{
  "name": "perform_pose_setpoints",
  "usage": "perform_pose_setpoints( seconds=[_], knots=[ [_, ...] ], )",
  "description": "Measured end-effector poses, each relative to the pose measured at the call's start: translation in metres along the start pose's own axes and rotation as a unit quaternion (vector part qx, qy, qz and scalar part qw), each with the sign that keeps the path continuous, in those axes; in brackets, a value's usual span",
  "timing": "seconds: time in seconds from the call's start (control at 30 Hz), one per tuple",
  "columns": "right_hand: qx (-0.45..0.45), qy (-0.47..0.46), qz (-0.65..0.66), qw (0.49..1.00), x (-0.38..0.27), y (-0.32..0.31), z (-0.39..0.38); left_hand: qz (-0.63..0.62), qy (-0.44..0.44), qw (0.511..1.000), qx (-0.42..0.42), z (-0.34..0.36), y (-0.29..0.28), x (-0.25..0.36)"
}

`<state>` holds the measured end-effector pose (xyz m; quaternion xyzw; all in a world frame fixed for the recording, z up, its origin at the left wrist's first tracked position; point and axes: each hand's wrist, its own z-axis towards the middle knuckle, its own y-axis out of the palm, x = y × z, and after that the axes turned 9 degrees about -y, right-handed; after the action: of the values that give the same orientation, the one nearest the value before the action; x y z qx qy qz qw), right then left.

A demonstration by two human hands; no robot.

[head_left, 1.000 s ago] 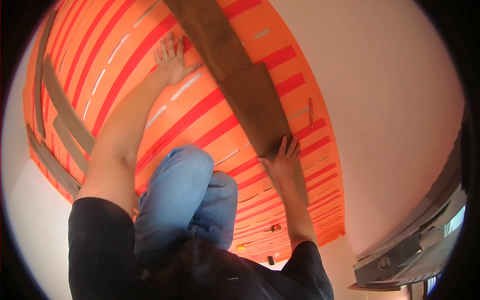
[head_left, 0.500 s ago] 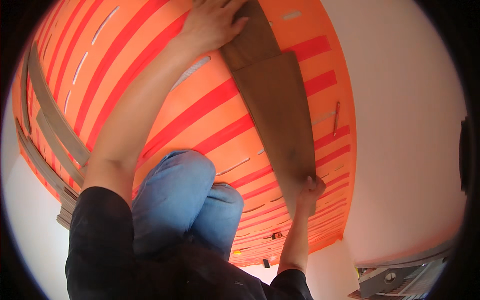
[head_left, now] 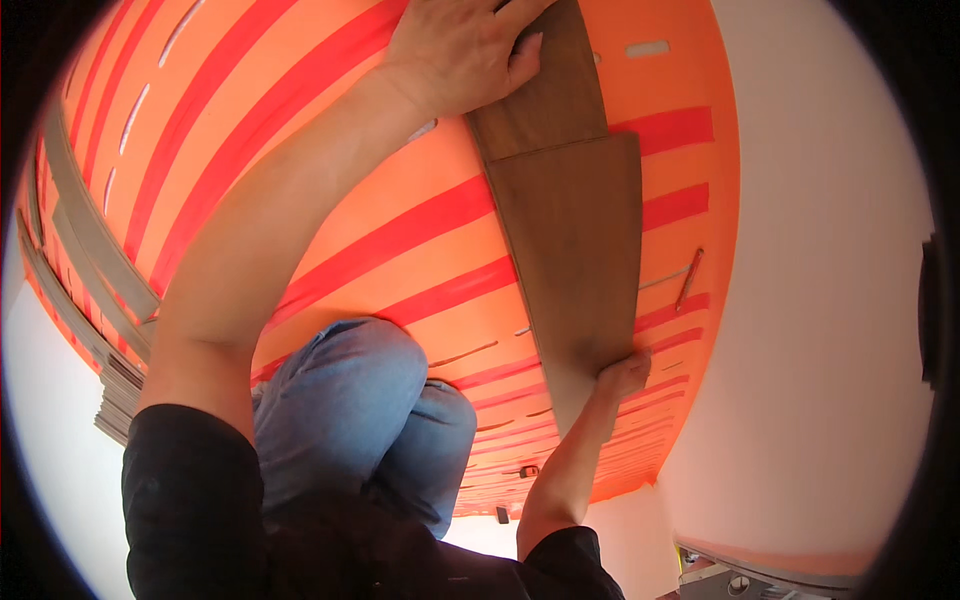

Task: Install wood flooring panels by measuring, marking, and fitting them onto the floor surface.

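Note:
A dark brown floor plank (head_left: 575,250) lies lengthwise on an orange underlay (head_left: 330,190) crossed by red tape strips. A second brown plank (head_left: 545,95) abuts its far end. My left hand (head_left: 455,50) rests palm down at the far end, over the edge where the two planks meet. My right hand (head_left: 625,375) grips the near end of the closer plank, fingers curled on its edge. My bent knee in blue jeans (head_left: 355,420) is between my arms.
A white wall (head_left: 820,300) runs along the right of the underlay. Grey plank strips (head_left: 85,260) lie stacked at the left edge. A slim metal tool (head_left: 688,278) lies on the underlay right of the plank. Equipment (head_left: 740,580) sits at the lower right.
My view has swung closer over the planks. My left hand moved from the orange underlay onto the far plank end, and my right hand slid to the near end of the closer plank.

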<state>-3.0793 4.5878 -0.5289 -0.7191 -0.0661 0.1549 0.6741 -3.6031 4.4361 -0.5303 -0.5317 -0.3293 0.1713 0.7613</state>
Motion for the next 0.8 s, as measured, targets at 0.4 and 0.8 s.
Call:
perform_pose_setpoints(
  seconds=[0.4, 0.8],
  knots=[
    [-0.048, 0.073, 0.007, 0.996, -0.016, -0.009, 0.01, 0.016, -0.003, 1.0, -0.025, 0.003, 0.0, 0.003],
    [0.018, -0.003, -0.036, 0.999, -0.007, 0.0, 0.005, 0.034, 0.013, 0.999, -0.014, 0.004, -0.002, 0.006]
  ],
)
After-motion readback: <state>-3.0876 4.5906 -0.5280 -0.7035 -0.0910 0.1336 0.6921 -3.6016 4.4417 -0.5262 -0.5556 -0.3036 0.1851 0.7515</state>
